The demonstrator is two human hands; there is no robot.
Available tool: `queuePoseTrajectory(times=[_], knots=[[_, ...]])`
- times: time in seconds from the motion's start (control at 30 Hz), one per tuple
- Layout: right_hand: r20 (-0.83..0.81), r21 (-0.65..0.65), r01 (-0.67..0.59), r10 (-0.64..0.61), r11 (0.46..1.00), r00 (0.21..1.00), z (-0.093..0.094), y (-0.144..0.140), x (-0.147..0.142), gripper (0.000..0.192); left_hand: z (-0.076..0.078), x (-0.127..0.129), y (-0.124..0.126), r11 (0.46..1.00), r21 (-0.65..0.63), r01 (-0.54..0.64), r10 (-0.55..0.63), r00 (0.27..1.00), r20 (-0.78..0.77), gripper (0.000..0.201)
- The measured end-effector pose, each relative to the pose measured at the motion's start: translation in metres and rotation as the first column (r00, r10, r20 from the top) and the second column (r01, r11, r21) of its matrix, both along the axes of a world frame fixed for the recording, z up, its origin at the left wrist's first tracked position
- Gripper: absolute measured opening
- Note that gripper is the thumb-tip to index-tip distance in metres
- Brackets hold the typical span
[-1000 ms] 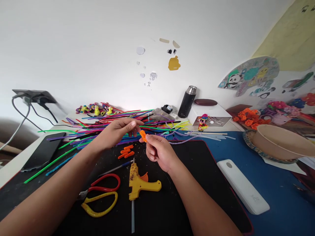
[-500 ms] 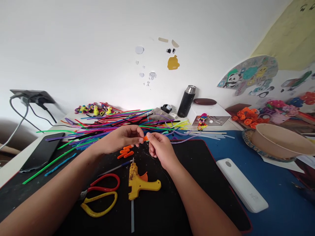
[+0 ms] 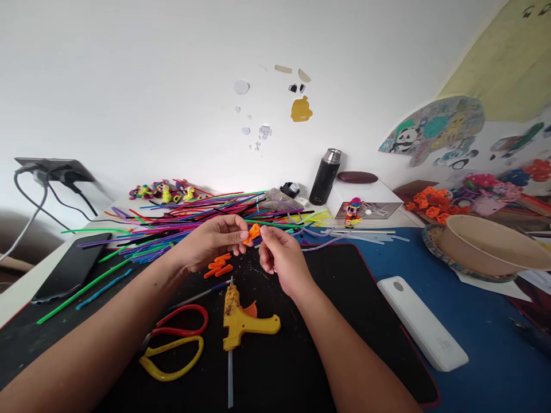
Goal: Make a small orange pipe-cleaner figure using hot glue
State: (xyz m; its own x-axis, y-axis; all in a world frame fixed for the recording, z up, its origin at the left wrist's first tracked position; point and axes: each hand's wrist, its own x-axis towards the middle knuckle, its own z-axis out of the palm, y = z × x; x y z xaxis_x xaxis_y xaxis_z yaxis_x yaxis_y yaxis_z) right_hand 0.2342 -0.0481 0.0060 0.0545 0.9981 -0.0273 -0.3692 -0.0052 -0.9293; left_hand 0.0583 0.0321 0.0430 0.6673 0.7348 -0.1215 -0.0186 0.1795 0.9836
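Observation:
Between my hands is a small orange pipe-cleaner piece, bent into a looped shape. My left hand pinches its left end between thumb and fingers. At its right end, the thumb and curled fingers of my right hand are closed on the tip; the fingertips partly hide it. Just below my left hand, several folded orange pipe-cleaner pieces lie on the black mat. A yellow glue gun rests nearer me, nozzle pointing away, with a clear glue stick in its rear.
Scissors with red and yellow handles and a pen lie left of the glue gun. Loose pipe cleaners spread along the back. A phone is at left; a white case, bowl and black flask stand rightward.
The orange piece shows more fully between my fingers, my hands having turned it and drawn slightly apart. The view has shifted a little; the tools on the mat stay put.

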Motion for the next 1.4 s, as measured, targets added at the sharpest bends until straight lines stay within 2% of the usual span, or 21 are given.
queuePoseTrajectory(times=[0.1, 0.23, 0.3, 0.5, 0.67, 1.07, 1.4], knots=[[-0.030, 0.001, 0.010, -0.010, 1.000, 1.000, 0.002, 0.001, 0.001, 0.047, -0.002, 0.000, 0.000, 0.997, -0.066, -0.029, 0.032, 0.998, 0.049, 0.040], [-0.021, 0.007, 0.020, -0.019, 1.000, 1.000, 0.002, 0.001, 0.002, 0.046, -0.003, 0.002, -0.003, 0.998, -0.049, -0.025, 0.028, 0.998, 0.063, 0.049], [-0.021, 0.005, 0.025, -0.025, 1.000, 0.999, 0.002, 0.002, 0.001, 0.044, -0.003, 0.003, -0.004, 1.000, -0.005, -0.019, 0.019, 0.998, 0.061, 0.054], [-0.036, 0.005, 0.026, -0.025, 1.000, 0.999, 0.001, 0.001, 0.001, 0.042, -0.003, 0.003, -0.005, 0.979, 0.202, 0.025, -0.021, 1.000, -0.021, 0.042], [-0.035, 0.016, 0.021, -0.021, 1.000, 0.999, 0.001, 0.002, 0.001, 0.042, -0.002, 0.002, -0.007, 0.958, 0.278, 0.066, -0.042, 0.995, -0.090, 0.042], [-0.100, -0.012, 0.003, -0.004, 1.000, 0.995, 0.000, 0.000, -0.002, 0.047, -0.008, 0.004, -0.008, 0.942, 0.329, 0.063, -0.040, 0.996, -0.078, 0.039], [-0.187, -0.029, -0.008, 0.002, 1.000, 0.982, 0.002, 0.002, -0.001, 0.052, -0.003, 0.007, -0.012, 0.959, 0.279, -0.046, 0.051, 0.999, -0.009, 0.045]])
